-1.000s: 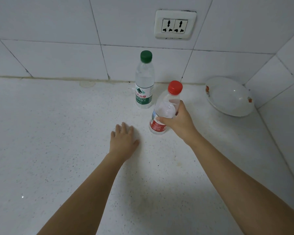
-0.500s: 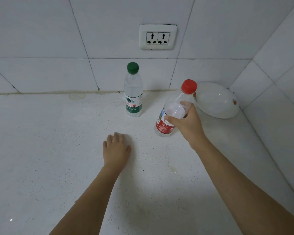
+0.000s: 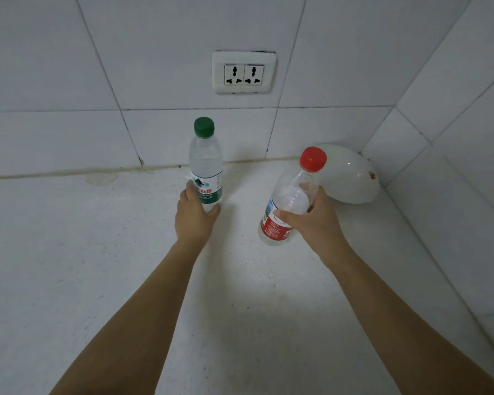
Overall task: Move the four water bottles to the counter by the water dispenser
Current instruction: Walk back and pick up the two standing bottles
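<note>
A clear water bottle with a green cap and green label [image 3: 205, 155] stands upright on the white counter [image 3: 69, 252] near the back wall. My left hand [image 3: 194, 216] wraps around its lower part, thumb on one side and fingers on the other. A second clear bottle with a red cap and red label [image 3: 290, 195] is tilted to the right and lifted off the counter, held around its middle by my right hand [image 3: 314, 220]. No other bottles are in view.
A white bowl [image 3: 351, 175] leans in the back right corner, just behind the red-capped bottle. A double wall socket [image 3: 243, 72] sits on the tiled back wall. A tiled side wall closes the right.
My left hand left the counter and reached forward to the green-capped bottle, closing around its base. My right hand raised the red-capped bottle a little higher off the counter.
</note>
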The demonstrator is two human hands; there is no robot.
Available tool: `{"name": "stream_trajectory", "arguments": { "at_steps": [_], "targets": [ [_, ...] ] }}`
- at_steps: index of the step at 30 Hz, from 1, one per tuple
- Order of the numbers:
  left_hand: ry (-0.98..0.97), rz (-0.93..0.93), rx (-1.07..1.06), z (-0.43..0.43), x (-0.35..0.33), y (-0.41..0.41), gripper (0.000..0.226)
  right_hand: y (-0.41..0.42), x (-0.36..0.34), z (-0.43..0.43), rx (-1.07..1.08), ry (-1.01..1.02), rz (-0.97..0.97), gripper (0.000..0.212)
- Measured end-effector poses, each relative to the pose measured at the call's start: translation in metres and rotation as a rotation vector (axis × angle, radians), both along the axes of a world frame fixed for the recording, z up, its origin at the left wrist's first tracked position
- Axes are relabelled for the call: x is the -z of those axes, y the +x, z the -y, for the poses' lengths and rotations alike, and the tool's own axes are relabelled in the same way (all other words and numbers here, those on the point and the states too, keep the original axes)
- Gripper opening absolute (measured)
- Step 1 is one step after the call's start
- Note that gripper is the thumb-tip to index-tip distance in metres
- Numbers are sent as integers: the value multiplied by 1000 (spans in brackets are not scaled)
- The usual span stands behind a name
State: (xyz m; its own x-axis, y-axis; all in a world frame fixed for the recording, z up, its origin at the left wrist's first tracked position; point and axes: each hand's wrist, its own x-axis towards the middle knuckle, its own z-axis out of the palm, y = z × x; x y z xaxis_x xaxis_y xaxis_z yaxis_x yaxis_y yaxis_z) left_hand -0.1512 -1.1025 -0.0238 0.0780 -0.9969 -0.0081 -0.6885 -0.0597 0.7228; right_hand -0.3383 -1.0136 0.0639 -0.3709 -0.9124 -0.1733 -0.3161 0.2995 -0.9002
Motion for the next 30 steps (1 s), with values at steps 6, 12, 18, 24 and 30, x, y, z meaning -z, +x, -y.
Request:
{"name": "stream_trajectory", "arguments": {
  "at_steps": [6, 12, 18, 24, 30],
  "targets": [
    [-24, -259, -106, 18, -12, -10, 62, -3, 0, -6, 26, -3, 24, 71],
    [-40, -303, -121, 24, -20, -12, 56, -2, 1, -16, 13, 6, 24, 70],
    [-43, -206, -145, 10, -27, -1, 56, 1, 1, -23, -9, 10, 10, 72],
    [-69, -209, -180, -23, -37, 25, 55, 13, -3, -28, -57, -9, 18, 72],
    [-101, -229, -290, -68, -61, 60, 55, 33, -8, -37, -186, -39, 45, 74]
  ]
}}
